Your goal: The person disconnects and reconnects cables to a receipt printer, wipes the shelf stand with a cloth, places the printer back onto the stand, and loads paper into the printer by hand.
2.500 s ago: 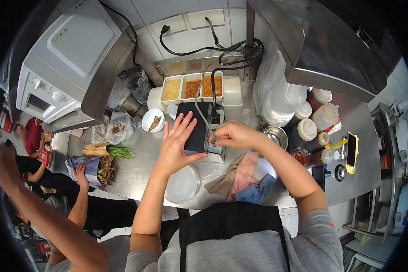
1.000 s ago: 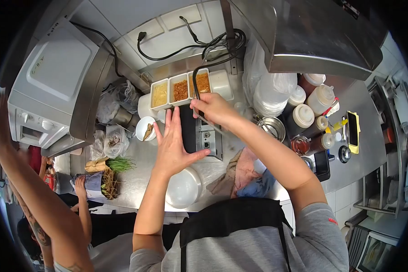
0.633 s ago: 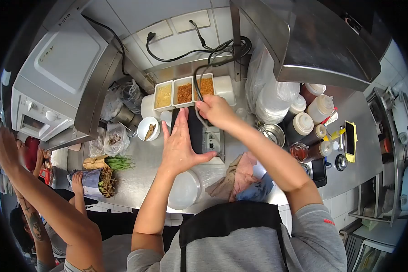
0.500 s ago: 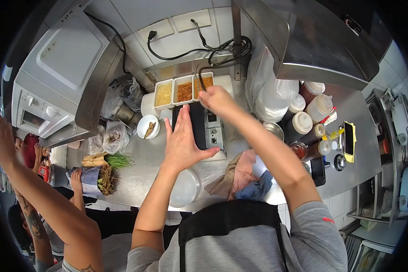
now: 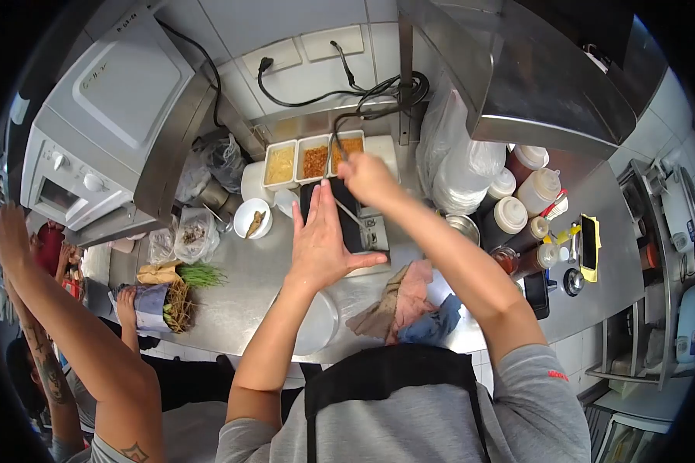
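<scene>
A black and grey box-shaped device (image 5: 374, 234) with sockets on its panel lies on the steel counter in front of me. My left hand (image 5: 319, 248) rests flat against it, fingers stretched and thumb spread to the right. Above the device's right side, my right hand (image 5: 368, 180) is closed around a black cable (image 5: 338, 127). The cable runs up from my fist toward a coil by the wall. A thin grey strand hangs below the fist across the device; I cannot make out whether it is the same cable.
Trays of shredded and crumbled food (image 5: 314, 162) stand behind the device. To the left are a white bowl (image 5: 252, 220), green stalks (image 5: 201, 274) and a co-worker's arm (image 5: 85, 332). Cloths (image 5: 409, 301), sauce bottles (image 5: 510, 214) and a phone (image 5: 589, 243) lie to the right.
My right hand has moved slightly to the right and down, still gripping the cable. The grey strand now crosses the device. My left hand stays flat, shifted slightly right.
</scene>
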`<state>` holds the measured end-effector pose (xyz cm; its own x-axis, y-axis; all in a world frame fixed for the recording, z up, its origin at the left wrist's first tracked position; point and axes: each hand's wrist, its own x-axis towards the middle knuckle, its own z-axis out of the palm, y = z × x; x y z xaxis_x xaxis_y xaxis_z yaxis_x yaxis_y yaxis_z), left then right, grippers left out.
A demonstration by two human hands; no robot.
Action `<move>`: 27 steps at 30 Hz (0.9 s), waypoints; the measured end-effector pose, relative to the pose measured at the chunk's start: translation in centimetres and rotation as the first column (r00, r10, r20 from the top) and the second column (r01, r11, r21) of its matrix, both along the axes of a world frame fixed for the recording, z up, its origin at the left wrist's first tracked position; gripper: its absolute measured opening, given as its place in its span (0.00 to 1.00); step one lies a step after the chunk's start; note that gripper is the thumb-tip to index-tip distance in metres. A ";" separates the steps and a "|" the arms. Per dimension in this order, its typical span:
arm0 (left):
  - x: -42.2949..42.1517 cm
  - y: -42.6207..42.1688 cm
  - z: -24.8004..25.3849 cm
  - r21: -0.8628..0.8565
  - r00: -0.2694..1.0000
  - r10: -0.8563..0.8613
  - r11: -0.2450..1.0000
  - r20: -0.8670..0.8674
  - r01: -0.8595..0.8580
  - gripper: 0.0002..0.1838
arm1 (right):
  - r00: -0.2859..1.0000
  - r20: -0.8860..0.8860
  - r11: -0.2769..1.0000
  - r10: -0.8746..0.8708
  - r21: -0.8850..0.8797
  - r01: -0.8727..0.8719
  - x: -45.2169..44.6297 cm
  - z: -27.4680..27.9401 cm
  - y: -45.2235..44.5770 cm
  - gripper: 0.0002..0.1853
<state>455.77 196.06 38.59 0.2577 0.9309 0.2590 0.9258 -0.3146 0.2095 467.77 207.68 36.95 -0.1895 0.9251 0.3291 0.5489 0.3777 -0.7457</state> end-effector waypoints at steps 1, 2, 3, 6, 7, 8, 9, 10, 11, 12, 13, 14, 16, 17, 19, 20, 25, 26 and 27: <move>-0.2 -0.3 0.5 -0.062 0.999 0.043 0.997 0.027 -0.041 0.79 | 0.994 -0.081 0.991 0.077 -0.105 -0.085 0.2 -0.3 -0.1 0.14; -0.2 0.0 0.6 -0.049 0.999 0.008 0.999 0.048 -0.006 0.78 | 0.976 -0.160 0.963 0.148 -0.200 -0.179 0.9 -0.7 0.2 0.14; -0.4 -0.2 0.3 -0.046 0.997 -0.019 0.999 0.070 0.022 0.78 | 0.936 -0.325 0.869 0.134 -0.415 -0.268 2.5 0.0 1.1 0.14; 0.2 -0.5 0.0 -0.040 0.999 0.006 0.999 0.049 -0.004 0.78 | 0.993 0.021 0.981 0.118 0.153 -0.120 1.1 0.1 0.1 0.14; 0.1 -0.5 0.1 -0.029 0.999 0.021 0.999 0.027 -0.021 0.78 | 0.992 0.033 0.989 0.120 0.086 -0.122 0.7 -0.3 -0.2 0.14; 0.0 -0.4 0.1 -0.021 0.999 0.033 0.999 0.004 -0.033 0.78 | 0.992 0.044 0.993 0.118 0.017 -0.119 0.6 -0.7 -0.1 0.15; -0.5 -0.5 0.0 -0.026 0.998 -0.036 0.999 0.056 0.037 0.77 | 0.954 -0.184 0.927 0.236 -0.253 -0.278 2.0 0.0 0.1 0.15; -0.5 -0.7 -0.1 -0.022 0.998 -0.036 0.999 0.058 0.038 0.77 | 0.901 -0.411 0.731 0.137 -0.572 -0.372 4.2 1.1 0.8 0.15; 0.0 -0.7 -0.3 -0.015 0.997 -0.034 0.999 0.064 0.035 0.77 | 0.904 -0.407 0.747 0.132 -0.558 -0.361 4.1 0.9 1.6 0.14; 0.5 -0.5 -0.3 -0.001 0.997 -0.033 0.999 0.071 0.034 0.77 | 0.906 -0.402 0.767 0.128 -0.539 -0.348 3.9 0.6 2.1 0.14; 0.8 -0.3 -0.6 0.037 0.998 -0.030 0.999 0.052 0.029 0.77 | 0.973 -0.160 0.953 0.164 -0.230 -0.198 2.4 -0.6 1.4 0.13; 0.5 -0.4 -0.3 0.013 0.998 -0.034 0.999 0.047 0.033 0.76 | 0.993 0.079 0.983 0.087 0.153 -0.098 0.7 -0.9 0.1 0.13; -0.3 -0.7 0.1 -0.037 0.998 -0.034 0.999 0.050 0.036 0.76 | 0.980 -0.157 0.955 0.121 -0.250 -0.158 1.9 0.1 0.2 0.13; 0.1 -1.0 0.2 0.003 0.997 -0.051 0.999 0.052 0.050 0.76 | 0.955 -0.280 0.869 0.096 -0.444 -0.218 3.4 0.4 1.5 0.14; 1.0 -0.7 -0.7 0.052 0.999 -0.029 0.998 0.042 0.027 0.76 | 0.988 -0.145 0.959 0.044 -0.272 -0.082 2.0 -0.7 2.0 0.15; 1.2 -0.5 -0.7 0.076 1.000 -0.016 0.997 0.027 0.014 0.77 | 0.991 0.132 0.993 0.004 0.120 -0.020 0.8 -0.3 0.1 0.16; 1.1 -0.7 -0.5 0.010 0.999 -0.009 1.000 0.044 0.008 0.76 | 0.952 -0.305 0.821 0.032 -0.535 -0.199 3.9 0.5 2.1 0.16; 1.4 -0.6 -1.0 0.034 1.000 -0.013 0.999 0.025 0.012 0.76 | 0.990 -0.139 0.964 0.031 -0.256 -0.066 2.3 0.6 1.3 0.15; 1.4 -0.7 -0.5 0.018 1.000 0.017 1.000 0.003 -0.017 0.76 | 0.999 -0.020 0.989 0.042 -0.143 -0.044 1.0 1.2 -0.6 0.15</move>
